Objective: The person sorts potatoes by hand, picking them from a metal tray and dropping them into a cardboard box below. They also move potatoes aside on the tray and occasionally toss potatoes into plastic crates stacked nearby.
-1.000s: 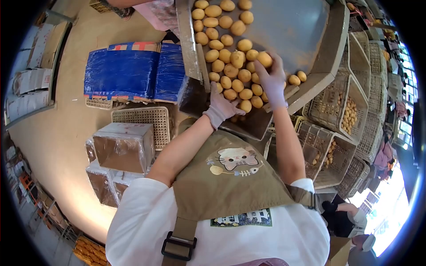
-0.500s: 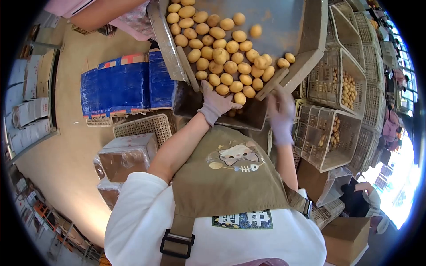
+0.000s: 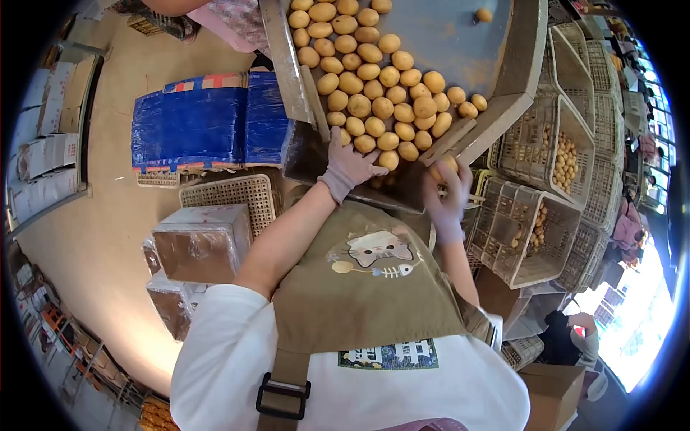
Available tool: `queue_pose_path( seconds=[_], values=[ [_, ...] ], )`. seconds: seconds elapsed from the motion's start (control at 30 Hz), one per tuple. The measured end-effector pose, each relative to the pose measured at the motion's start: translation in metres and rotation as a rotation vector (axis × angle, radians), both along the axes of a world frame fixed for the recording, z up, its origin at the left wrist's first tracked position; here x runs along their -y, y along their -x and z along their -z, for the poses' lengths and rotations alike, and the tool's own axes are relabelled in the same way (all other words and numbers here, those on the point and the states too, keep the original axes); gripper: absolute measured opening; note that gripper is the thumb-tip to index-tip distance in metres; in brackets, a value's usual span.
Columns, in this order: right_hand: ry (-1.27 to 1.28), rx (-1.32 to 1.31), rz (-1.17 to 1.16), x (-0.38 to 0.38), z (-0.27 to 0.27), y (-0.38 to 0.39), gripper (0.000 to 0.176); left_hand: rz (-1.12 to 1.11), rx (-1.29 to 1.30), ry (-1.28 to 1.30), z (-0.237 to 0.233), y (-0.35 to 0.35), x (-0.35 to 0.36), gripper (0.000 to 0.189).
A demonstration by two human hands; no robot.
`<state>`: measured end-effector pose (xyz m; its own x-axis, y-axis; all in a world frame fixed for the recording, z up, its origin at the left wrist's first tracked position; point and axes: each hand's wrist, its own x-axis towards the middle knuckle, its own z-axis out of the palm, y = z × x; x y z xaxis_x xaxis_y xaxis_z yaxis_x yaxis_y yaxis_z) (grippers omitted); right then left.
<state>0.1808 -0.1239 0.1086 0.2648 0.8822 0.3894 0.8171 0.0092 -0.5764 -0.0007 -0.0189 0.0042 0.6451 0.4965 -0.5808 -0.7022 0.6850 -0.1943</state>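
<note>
Many round yellow potatoes (image 3: 382,108) lie on a sloping metal tray (image 3: 438,43) with raised sides. At its narrow lower mouth, my left hand (image 3: 348,168) in a pale lilac glove has its fingers spread against the lowest potatoes. Its thumb reaches toward a potato (image 3: 388,160) at the lip. Right of the mouth, my right hand (image 3: 448,202), also gloved and slightly blurred, has its fingers round a single potato (image 3: 443,167). Below the lip sits a dark bin (image 3: 305,159), its contents mostly hidden by my arms and apron.
Plastic crates (image 3: 528,233) stand along the right, two with potatoes inside. To the left are a blue-covered stack (image 3: 190,122), an open-weave crate (image 3: 226,200) and plastic-wrapped boxes (image 3: 198,244). Another person's arm and patterned clothing (image 3: 233,25) show at the top left.
My right hand, blurred and low beside the tray before, now holds up a potato. My left hand stays at the lip. One loose potato appears farther up the tray; the view has shifted slightly.
</note>
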Motion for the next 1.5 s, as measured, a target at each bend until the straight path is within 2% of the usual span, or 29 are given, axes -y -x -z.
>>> queue_pose_path(
  seconds=[0.03,0.07,0.1,0.17,0.2,0.3,0.33,0.4,0.47,0.53,0.57,0.63,0.67,0.7,0.77,0.8,0.87,0.9,0.97,1.03,1.07,1.2,1.3,1.5],
  values=[
    [0.028,-0.018,0.075,0.04,0.01,-0.019,0.041,0.046,-0.01,0.071,-0.008,0.0,-0.002,0.09],
    [0.131,0.027,0.183,0.077,0.023,-0.036,0.042,0.045,0.071,0.023,0.007,-0.001,-0.001,0.089],
    [0.465,0.185,0.264,0.104,0.017,-0.05,0.041,0.012,-0.022,-0.121,-0.009,-0.006,-0.001,0.09],
    [0.559,0.243,0.489,0.129,0.023,-0.054,0.038,0.027,0.089,-0.092,-0.014,-0.006,-0.004,0.089],
    [0.452,0.271,0.442,0.134,0.028,-0.061,0.037,0.044,0.068,-0.086,-0.018,-0.007,-0.003,0.089],
    [0.237,0.22,0.272,0.058,-0.006,-0.019,0.035,0.04,0.065,-0.043,0.001,-0.011,0.0,0.089],
    [0.189,0.199,0.154,0.033,-0.014,-0.006,0.036,0.08,0.024,-0.046,-0.008,-0.011,-0.001,0.09],
    [0.128,0.182,-0.054,-0.009,-0.014,0.014,0.039,-0.156,0.777,0.307,0.049,-0.005,0.009,0.09],
    [0.126,0.245,-0.152,-0.037,-0.004,0.02,0.04,-0.16,0.738,0.317,0.034,0.0,0.006,0.088],
    [0.149,0.362,-0.173,-0.057,0.008,0.022,0.041,0.064,-0.099,-0.004,-0.004,0.0,0.004,0.085],
    [0.235,0.399,-0.166,-0.06,0.019,0.017,0.039,0.068,-0.205,0.055,0.0,0.0,0.005,0.083],
    [0.455,0.308,-0.211,-0.071,0.029,0.001,0.038,0.078,-0.41,0.177,0.006,-0.003,0.005,0.081],
    [0.301,0.313,-0.121,-0.077,0.027,0.004,0.036,0.073,-0.466,0.195,0.007,-0.001,0.008,0.073],
    [0.246,0.437,-0.133,-0.081,0.022,0.001,0.035,0.083,-0.5,0.181,0.008,0.001,0.008,0.068],
    [0.425,0.392,-0.216,-0.08,0.025,0.001,0.036,0.118,-0.57,0.156,0.025,0.005,0.012,0.059],
    [0.521,0.345,-0.192,-0.085,0.024,0.0,0.036,0.146,-0.534,0.141,0.039,0.007,0.01,0.042],
    [0.71,0.249,-0.139,-0.101,0.016,-0.002,0.037,0.167,-0.499,0.076,0.034,0.009,0.012,0.038],
    [0.639,0.288,-0.155,-0.1,0.019,-0.001,0.036,0.176,-0.482,0.045,0.031,0.009,0.014,0.036],
    [0.494,0.357,-0.181,-0.091,0.029,0.001,0.034,0.161,-0.35,-0.05,0.018,0.011,0.014,0.044],
    [0.592,0.339,-0.215,-0.089,0.035,-0.001,0.034,0.108,-0.143,-0.068,0.013,0.01,0.003,0.055],
    [0.628,0.307,-0.209,-0.089,0.035,-0.001,0.034,0.133,-0.058,-0.131,0.014,0.012,-0.002,0.069],
    [0.651,0.295,-0.228,-0.087,0.04,-0.001,0.036,0.088,-0.157,-0.09,-0.01,0.007,-0.004,0.075],
    [0.622,0.3,-0.241,-0.083,0.04,-0.002,0.036,0.027,-0.053,-0.024,-0.005,0.003,-0.007,0.074],
    [0.604,0.351,-0.262,-0.082,0.038,-0.001,0.038,0.045,-0.086,-0.07,0.002,0.004,-0.005,0.074]
  ],
)
